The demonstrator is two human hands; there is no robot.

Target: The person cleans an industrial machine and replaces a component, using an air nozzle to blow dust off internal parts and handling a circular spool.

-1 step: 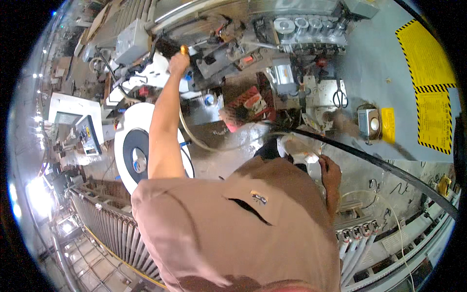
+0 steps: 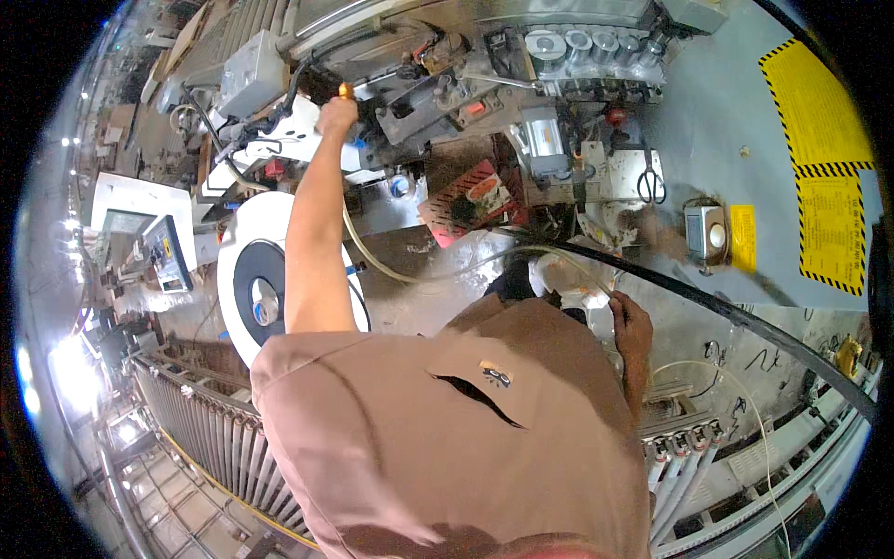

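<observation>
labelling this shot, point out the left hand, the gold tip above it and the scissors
left hand [image 2: 336, 116], head view, back of hand
gold tip [image 2: 345, 90], head view, its middle
scissors [image 2: 651, 176], head view, where the handles meet

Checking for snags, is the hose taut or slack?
Slack: the hose bends in a loose curve between the left forearm and right hand.

A small orange-gold knob [image 2: 345, 90] is held out beyond a pale, slender hose [image 2: 406, 278] bent in slack curves.
</observation>
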